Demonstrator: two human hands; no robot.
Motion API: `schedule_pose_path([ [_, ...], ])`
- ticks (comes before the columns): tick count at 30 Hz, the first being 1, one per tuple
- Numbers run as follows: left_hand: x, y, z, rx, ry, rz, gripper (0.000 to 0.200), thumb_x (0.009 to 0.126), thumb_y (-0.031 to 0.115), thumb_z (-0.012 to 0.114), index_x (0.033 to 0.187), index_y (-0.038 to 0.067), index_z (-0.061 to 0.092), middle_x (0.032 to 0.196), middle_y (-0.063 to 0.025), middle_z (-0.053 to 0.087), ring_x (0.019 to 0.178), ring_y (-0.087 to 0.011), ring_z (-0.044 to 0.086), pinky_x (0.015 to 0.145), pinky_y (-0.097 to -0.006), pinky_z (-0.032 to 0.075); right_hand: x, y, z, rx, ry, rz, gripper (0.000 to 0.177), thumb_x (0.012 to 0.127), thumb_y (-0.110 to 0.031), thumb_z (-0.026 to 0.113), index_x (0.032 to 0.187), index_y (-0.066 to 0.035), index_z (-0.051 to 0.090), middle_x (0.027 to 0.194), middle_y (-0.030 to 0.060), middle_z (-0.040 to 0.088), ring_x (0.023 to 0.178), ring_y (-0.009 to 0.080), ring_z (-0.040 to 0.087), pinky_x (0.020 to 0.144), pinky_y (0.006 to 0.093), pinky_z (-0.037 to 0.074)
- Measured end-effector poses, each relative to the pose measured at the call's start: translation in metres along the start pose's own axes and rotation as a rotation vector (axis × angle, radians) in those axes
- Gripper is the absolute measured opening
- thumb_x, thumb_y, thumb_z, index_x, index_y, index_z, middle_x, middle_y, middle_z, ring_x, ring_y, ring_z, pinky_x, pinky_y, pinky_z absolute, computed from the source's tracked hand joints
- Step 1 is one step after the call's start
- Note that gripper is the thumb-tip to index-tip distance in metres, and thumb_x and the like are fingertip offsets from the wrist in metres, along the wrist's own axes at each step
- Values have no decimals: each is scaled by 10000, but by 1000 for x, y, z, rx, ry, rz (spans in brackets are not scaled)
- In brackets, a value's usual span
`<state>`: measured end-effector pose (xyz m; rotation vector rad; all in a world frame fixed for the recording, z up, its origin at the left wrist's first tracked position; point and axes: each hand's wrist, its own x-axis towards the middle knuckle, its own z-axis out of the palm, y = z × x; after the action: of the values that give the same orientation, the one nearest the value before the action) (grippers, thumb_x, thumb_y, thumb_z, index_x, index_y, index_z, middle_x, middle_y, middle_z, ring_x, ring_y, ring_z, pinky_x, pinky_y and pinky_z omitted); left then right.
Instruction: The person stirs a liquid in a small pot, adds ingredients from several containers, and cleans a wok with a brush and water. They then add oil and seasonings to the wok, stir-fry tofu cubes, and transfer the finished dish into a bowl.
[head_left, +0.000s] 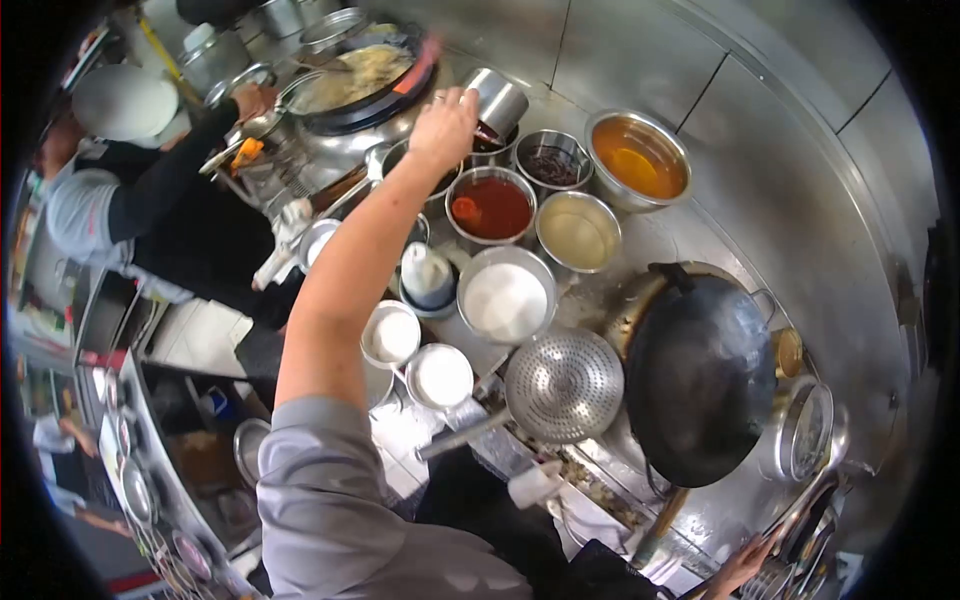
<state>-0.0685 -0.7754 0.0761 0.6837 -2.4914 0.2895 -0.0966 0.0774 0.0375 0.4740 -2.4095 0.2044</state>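
My left hand (447, 125) reaches far over the counter. Its fingers are closed on a shiny metal canister (500, 97), which is tilted with its mouth low. Dark liquid shows at that mouth, over a metal pot partly hidden behind my hand. Close below stand a pot of red sauce (500, 205), a pot with dark contents (550, 162) and a pot of pale liquid (578, 232). At the lower right edge, my right hand (738, 566) is partly in view. Its fingers look curled around something thin beside long-handled utensils; I cannot make out what.
A dark wok (703, 375) stands on the right, with a perforated strainer (565, 385) beside it. A bowl of orange liquid (640, 160) sits near the steel wall. White-filled containers (507, 295) stand mid-counter. At left, a co-worker (175, 210) works by another wok (370, 80) holding food.
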Motion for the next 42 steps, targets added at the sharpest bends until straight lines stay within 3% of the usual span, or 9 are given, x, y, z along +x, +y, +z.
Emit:
schedule_pose_path([
  [3,32,-49,64,17,3,-29,354,788,89,636,1086,33,453,1155,-174,525,1136,-339,543,905,-446,505,23,-115,0,308,-254,304,523,998,-53,437,1508,-62,320,993,33,629,624,67,362,537,207,302],
  [4,37,-57,77,7,8,-25,354,788,89,636,1086,33,453,1155,-174,525,1136,-339,543,905,-446,505,40,-173,-1,419,-298,306,536,966,-28,481,1489,-45,361,1421,199,494,975,177,579,813,276,459],
  [5,42,-63,89,28,-32,-49,281,842,110,579,1088,41,461,1142,-161,533,1127,-327,552,906,-435,501,42,-200,5,461,-418,414,553,930,20,502,1469,-31,393,1331,189,569,713,110,507,628,255,434],
  [6,47,-67,101,49,-70,-71,217,896,131,522,1090,48,470,1130,-148,540,1118,-316,561,908,-424,497,41,-218,22,410,-440,302,559,899,48,522,1445,-20,425,1208,152,639,597,78,366,520,246,355],
  [10,65,-65,128,16,-121,-111,179,956,170,431,1081,53,484,1037,-157,594,920,-326,674,730,-416,586,87,-350,58,573,-547,-22,510,844,46,625,1344,-9,540,1031,209,666,824,261,659,777,341,514],
  [12,69,-67,133,10,-136,-101,175,966,170,417,1079,55,484,1023,-171,607,815,-350,703,656,-417,600,105,-398,79,556,-521,-239,500,837,-19,670,1324,-81,575,840,172,632,702,327,633,647,406,526],
  [17,81,-77,122,-71,-174,-89,155,967,147,414,1048,23,460,1035,-214,595,810,-393,698,666,-450,595,149,-486,150,371,-509,-555,597,864,-126,611,1422,-288,473,904,103,639,600,301,654,528,403,556],
  [23,91,-89,73,-86,-137,40,135,948,109,435,1034,5,434,1027,-237,583,769,-419,682,657,-474,579,219,-583,222,362,-442,-600,747,811,-23,562,1492,-251,357,952,162,612,654,357,673,572,455,565],
  [42,117,-99,78,-206,59,-331,242,954,169,479,1112,0,408,1059,-260,531,799,-453,662,676,-534,563,163,-563,222,731,-739,-334,513,980,-224,501,1465,-108,383,1014,284,620,886,466,631,799,545,511],
])
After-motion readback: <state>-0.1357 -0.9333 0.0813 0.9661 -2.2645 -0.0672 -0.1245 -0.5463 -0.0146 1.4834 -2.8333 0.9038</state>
